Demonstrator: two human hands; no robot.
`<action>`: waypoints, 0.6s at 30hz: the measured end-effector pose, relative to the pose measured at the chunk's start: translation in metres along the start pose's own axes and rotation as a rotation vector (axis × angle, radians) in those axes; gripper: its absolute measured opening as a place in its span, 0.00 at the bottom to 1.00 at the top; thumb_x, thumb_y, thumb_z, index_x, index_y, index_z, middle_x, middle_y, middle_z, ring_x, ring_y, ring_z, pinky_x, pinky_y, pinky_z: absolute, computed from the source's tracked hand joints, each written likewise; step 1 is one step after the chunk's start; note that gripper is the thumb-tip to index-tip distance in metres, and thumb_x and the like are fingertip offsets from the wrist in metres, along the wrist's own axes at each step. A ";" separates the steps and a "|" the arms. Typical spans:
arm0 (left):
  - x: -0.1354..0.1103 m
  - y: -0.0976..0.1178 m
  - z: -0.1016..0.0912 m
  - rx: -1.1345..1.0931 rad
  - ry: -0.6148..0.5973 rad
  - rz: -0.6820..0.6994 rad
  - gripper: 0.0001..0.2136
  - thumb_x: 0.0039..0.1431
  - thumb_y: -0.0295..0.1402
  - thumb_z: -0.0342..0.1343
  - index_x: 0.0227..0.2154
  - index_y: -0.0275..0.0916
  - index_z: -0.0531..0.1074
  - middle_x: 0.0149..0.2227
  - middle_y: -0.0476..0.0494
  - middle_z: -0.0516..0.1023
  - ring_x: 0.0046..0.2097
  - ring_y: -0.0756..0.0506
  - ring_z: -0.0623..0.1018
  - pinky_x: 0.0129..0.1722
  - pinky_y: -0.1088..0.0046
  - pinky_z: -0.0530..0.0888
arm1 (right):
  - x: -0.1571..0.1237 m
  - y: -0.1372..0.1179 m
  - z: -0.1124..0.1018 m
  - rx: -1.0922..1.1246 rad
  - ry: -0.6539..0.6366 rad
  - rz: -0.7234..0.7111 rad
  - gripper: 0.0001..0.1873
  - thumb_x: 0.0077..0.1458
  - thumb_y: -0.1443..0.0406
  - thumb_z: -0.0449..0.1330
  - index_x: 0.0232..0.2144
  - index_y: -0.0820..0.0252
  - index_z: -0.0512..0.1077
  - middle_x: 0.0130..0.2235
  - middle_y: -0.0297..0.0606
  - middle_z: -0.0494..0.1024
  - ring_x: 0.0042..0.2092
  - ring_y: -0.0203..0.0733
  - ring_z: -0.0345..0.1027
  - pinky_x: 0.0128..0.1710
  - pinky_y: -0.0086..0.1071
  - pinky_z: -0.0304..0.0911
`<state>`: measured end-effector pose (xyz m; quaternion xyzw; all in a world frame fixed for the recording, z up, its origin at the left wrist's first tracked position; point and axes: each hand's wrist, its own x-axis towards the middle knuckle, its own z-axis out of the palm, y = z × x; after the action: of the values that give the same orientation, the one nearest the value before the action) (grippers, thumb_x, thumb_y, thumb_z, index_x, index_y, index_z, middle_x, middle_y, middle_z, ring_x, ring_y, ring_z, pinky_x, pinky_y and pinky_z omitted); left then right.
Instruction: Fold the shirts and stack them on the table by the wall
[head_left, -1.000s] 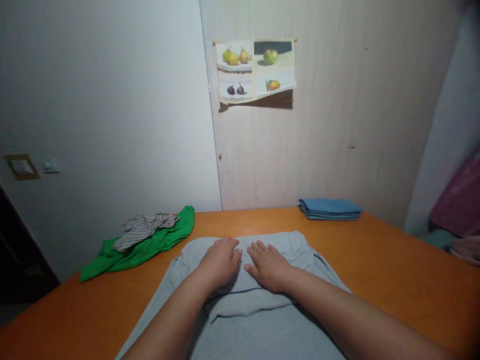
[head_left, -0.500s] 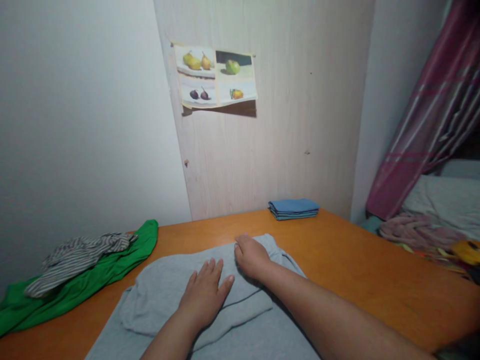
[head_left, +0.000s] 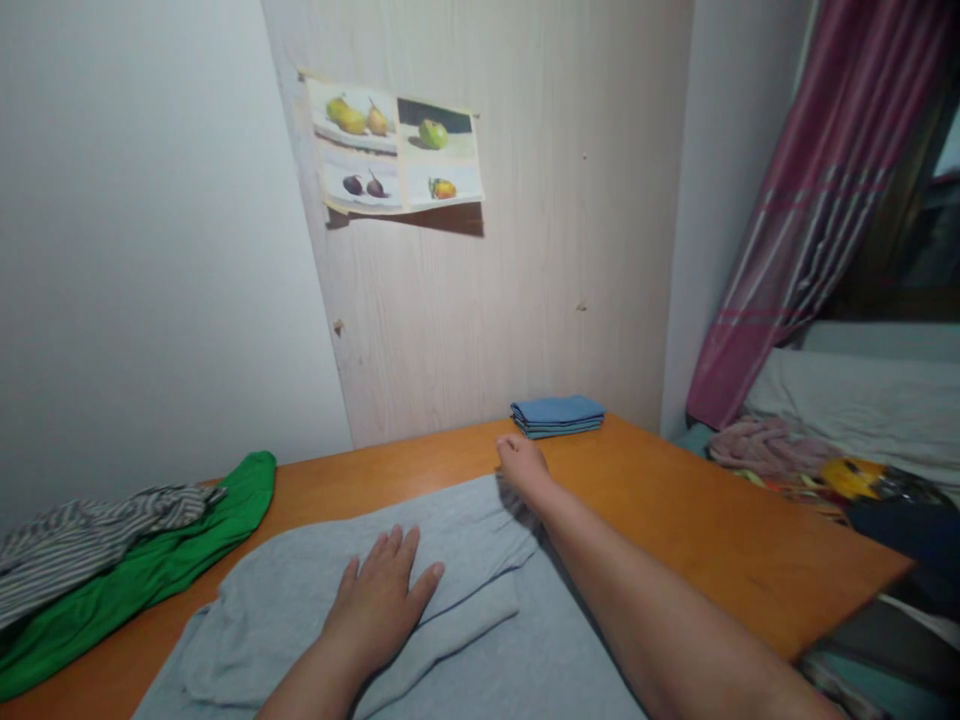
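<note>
A grey garment (head_left: 465, 530) lies spread on the orange table (head_left: 697, 530), partly folded over itself. My left hand (head_left: 382, 600) rests flat on it, fingers stretched out and slightly apart. My right hand (head_left: 521, 465) reaches to the garment's far right corner, fingers curled down at the cloth's edge; whether it grips the cloth I cannot make out.
A folded blue cloth stack (head_left: 556, 415) sits at the table's far edge by the wooden panel. A green garment (head_left: 150, 570) with a striped one (head_left: 82, 535) on top lies at left. A fruit picture (head_left: 397, 150) hangs on the panel. A bed with cloths (head_left: 825, 450) stands right.
The view has swung right. My right hand moved away from the left one to the garment's far right corner. My left hand stayed flat on the cloth.
</note>
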<state>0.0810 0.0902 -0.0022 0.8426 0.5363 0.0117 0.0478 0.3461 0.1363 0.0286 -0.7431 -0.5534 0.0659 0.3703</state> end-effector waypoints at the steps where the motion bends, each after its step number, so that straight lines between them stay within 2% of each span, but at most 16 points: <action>1: 0.000 0.000 -0.001 0.003 -0.002 0.000 0.38 0.65 0.55 0.36 0.71 0.36 0.52 0.73 0.34 0.46 0.73 0.34 0.48 0.68 0.43 0.49 | 0.005 0.002 -0.006 0.034 0.015 0.009 0.25 0.68 0.60 0.39 0.42 0.62 0.75 0.44 0.45 0.80 0.45 0.42 0.72 0.40 0.30 0.62; 4: 0.001 0.000 -0.002 0.003 -0.008 0.006 0.38 0.65 0.55 0.36 0.71 0.37 0.52 0.73 0.35 0.47 0.73 0.35 0.48 0.68 0.44 0.49 | 0.008 0.010 -0.020 0.126 -0.031 0.015 0.21 0.66 0.61 0.42 0.38 0.63 0.74 0.37 0.43 0.79 0.35 0.38 0.72 0.32 0.27 0.60; 6: 0.001 -0.001 -0.002 -0.002 -0.011 0.008 0.38 0.65 0.55 0.36 0.71 0.37 0.51 0.73 0.36 0.47 0.74 0.35 0.48 0.69 0.44 0.49 | -0.001 0.017 -0.027 0.163 -0.108 -0.005 0.17 0.64 0.62 0.47 0.33 0.62 0.74 0.30 0.39 0.77 0.28 0.36 0.68 0.28 0.27 0.57; 8: 0.001 -0.004 -0.002 -0.011 -0.015 0.011 0.38 0.65 0.55 0.36 0.71 0.37 0.51 0.73 0.37 0.47 0.74 0.35 0.48 0.69 0.44 0.49 | -0.016 0.025 -0.033 0.176 -0.186 -0.050 0.13 0.61 0.63 0.52 0.28 0.61 0.73 0.25 0.35 0.74 0.25 0.34 0.64 0.27 0.27 0.55; 10: 0.002 -0.007 -0.003 -0.023 -0.024 0.012 0.39 0.65 0.56 0.37 0.71 0.37 0.52 0.73 0.37 0.48 0.74 0.35 0.48 0.69 0.45 0.49 | -0.034 0.036 -0.039 0.174 -0.248 -0.117 0.09 0.56 0.65 0.57 0.25 0.61 0.73 0.24 0.33 0.72 0.26 0.33 0.63 0.28 0.26 0.53; 13: 0.006 -0.011 -0.010 -0.040 -0.047 0.020 0.40 0.63 0.57 0.40 0.70 0.34 0.55 0.73 0.35 0.51 0.73 0.35 0.51 0.69 0.49 0.51 | -0.054 0.051 -0.048 0.120 -0.297 -0.276 0.05 0.54 0.67 0.58 0.27 0.61 0.74 0.27 0.31 0.73 0.31 0.34 0.64 0.31 0.26 0.52; 15: 0.013 -0.010 -0.019 -0.055 -0.033 0.038 0.40 0.61 0.57 0.43 0.68 0.32 0.61 0.70 0.31 0.57 0.71 0.34 0.57 0.69 0.54 0.54 | -0.059 0.058 -0.055 0.061 -0.296 -0.335 0.07 0.55 0.66 0.56 0.29 0.61 0.74 0.29 0.31 0.74 0.32 0.35 0.64 0.32 0.26 0.52; 18: 0.030 0.003 -0.036 -0.135 0.049 0.118 0.34 0.62 0.55 0.46 0.60 0.34 0.70 0.63 0.30 0.71 0.64 0.33 0.70 0.65 0.56 0.63 | -0.057 0.062 -0.069 0.019 -0.262 -0.315 0.10 0.57 0.66 0.54 0.32 0.61 0.75 0.32 0.34 0.77 0.34 0.36 0.66 0.31 0.27 0.51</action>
<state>0.0937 0.1188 0.0331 0.8671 0.4847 0.0710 0.0904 0.4073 0.0471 0.0216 -0.6289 -0.7058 0.1084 0.3076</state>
